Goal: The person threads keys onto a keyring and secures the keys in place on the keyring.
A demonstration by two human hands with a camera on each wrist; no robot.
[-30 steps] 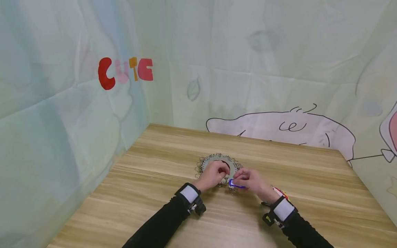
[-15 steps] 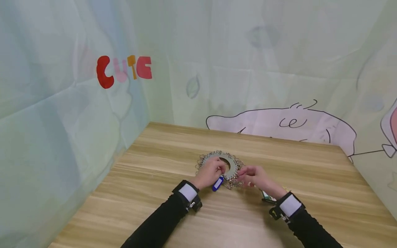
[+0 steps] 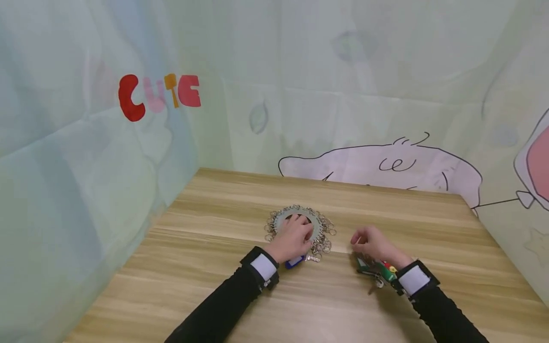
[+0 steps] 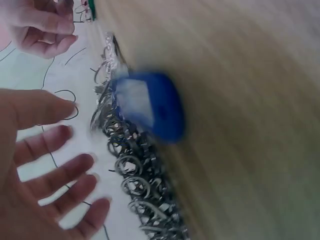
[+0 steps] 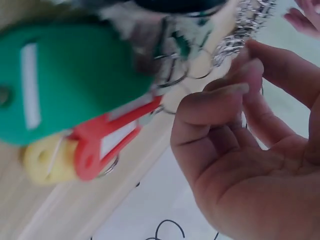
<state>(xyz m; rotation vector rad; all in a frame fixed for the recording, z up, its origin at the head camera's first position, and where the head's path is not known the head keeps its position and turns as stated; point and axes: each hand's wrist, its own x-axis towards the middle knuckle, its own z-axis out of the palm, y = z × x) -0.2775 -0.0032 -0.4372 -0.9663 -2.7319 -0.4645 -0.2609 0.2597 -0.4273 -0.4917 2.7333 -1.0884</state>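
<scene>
My left hand (image 3: 293, 238) lies over a grey toothed disc (image 3: 319, 227) edged with small metal split rings (image 3: 328, 246). In the left wrist view its fingers (image 4: 60, 172) are spread beside these rings, holding nothing. A blue key tag (image 3: 293, 262) with a white label and a metal key (image 3: 313, 258) sit at the disc's near side, partly under that hand. My right hand (image 3: 374, 245) is above a bunch of key tags. Its fingers are loosely bent, with nothing visible between them. Green (image 5: 75, 82), red (image 5: 92, 160) and yellow (image 5: 42, 167) tags show next to it, blurred.
The wooden table (image 3: 206, 286) runs back to a pale printed fabric wall (image 3: 266, 62). On the left, more fabric (image 3: 64, 181) rises along the table's edge.
My right hand has left the disc and moved right to the coloured tags. The blue tag, at my right fingers earlier, now rests by my left hand, whose fingers have spread.
</scene>
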